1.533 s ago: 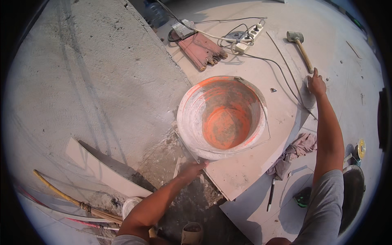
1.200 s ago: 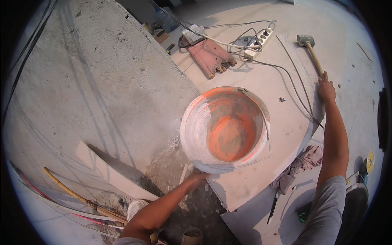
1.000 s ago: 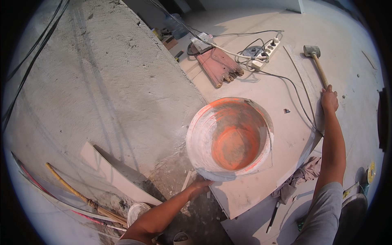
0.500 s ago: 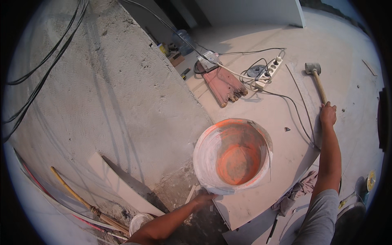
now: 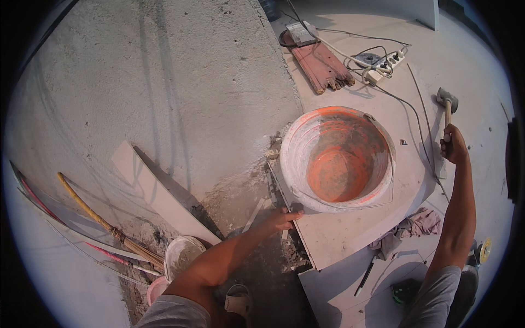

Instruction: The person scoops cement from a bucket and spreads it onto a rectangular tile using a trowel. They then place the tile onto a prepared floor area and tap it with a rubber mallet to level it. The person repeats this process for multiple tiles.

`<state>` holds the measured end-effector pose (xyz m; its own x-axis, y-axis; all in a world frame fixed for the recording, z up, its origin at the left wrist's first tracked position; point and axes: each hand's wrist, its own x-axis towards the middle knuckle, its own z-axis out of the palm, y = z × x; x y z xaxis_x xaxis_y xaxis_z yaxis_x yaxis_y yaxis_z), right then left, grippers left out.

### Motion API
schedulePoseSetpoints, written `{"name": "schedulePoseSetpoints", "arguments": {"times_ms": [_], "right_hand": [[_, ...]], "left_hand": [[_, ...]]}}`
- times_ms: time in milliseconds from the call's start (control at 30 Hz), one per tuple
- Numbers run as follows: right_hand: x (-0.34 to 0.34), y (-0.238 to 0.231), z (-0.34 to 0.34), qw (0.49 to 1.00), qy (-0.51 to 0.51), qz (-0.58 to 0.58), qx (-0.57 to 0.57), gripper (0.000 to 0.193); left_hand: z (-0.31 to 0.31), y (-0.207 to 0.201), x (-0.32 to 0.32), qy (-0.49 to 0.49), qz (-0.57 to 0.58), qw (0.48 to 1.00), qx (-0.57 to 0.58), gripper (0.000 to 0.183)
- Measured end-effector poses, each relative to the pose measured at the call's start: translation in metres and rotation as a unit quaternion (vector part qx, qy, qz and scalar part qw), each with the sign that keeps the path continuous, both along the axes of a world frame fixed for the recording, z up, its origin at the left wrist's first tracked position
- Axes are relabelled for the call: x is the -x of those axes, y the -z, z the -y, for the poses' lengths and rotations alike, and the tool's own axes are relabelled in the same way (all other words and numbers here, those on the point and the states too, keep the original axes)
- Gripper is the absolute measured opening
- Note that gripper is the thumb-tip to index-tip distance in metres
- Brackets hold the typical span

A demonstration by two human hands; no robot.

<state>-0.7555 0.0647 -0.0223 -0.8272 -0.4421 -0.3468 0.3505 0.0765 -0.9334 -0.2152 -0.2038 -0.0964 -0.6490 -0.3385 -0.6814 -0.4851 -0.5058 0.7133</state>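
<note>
My right hand [image 5: 455,145] is closed round the wooden handle of a mallet [image 5: 447,99] with a dark grey head, out to the right over the floor. The fingers of my left hand [image 5: 285,218] are closed on the left edge of a large beige tile [image 5: 322,238]. On this tile, just beyond my left hand, stands a round bucket [image 5: 295,164]. Its inside is orange, smeared with grey-white residue, and a thin wire handle hangs at its right side. The underside of the tile and part of my left fingers' grip are hidden.
A rough plastered wall [image 5: 213,93] rises on the left. Beyond the bucket lie a reddish board [image 5: 322,65] and a power strip [image 5: 385,68] with cables. A cloth [image 5: 407,227] and a dark pen-like tool [image 5: 365,279] lie nearer. A broom [image 5: 104,221] leans at lower left.
The view has shifted, so the bucket and tile appear higher. The mallet has been raised and tilted, its handle now foreshortened. My left hand stays at the tile's edge.
</note>
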Motion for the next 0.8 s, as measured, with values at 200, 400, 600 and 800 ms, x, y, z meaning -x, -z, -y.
{"name": "schedulePoseSetpoints", "arguments": {"times_ms": [200, 400, 600, 800], "right_hand": [[-0.042, -0.016, -0.028, 0.891, -0.109, 0.158, 0.412, 0.016], [-0.296, -0.051, -0.043, 0.922, -0.113, 0.012, 0.370, 0.033], [-0.382, -0.099, -0.125, 0.988, -0.038, -0.148, -0.014, 0.033], [-0.508, -0.091, -0.132, 0.950, -0.261, -0.052, -0.162, 0.049]], "left_hand": [[0.002, -0.014, 0.019, 0.099, 0.043, 0.992, 0.063, 0.082], [-0.004, -0.017, 0.011, 0.086, 0.003, 0.993, 0.079, 0.072], [-0.003, -0.008, 0.012, 0.094, -0.034, 0.993, 0.063, 0.067], [-0.003, -0.004, 0.015, 0.081, -0.061, 0.990, 0.093, 0.067]]}}
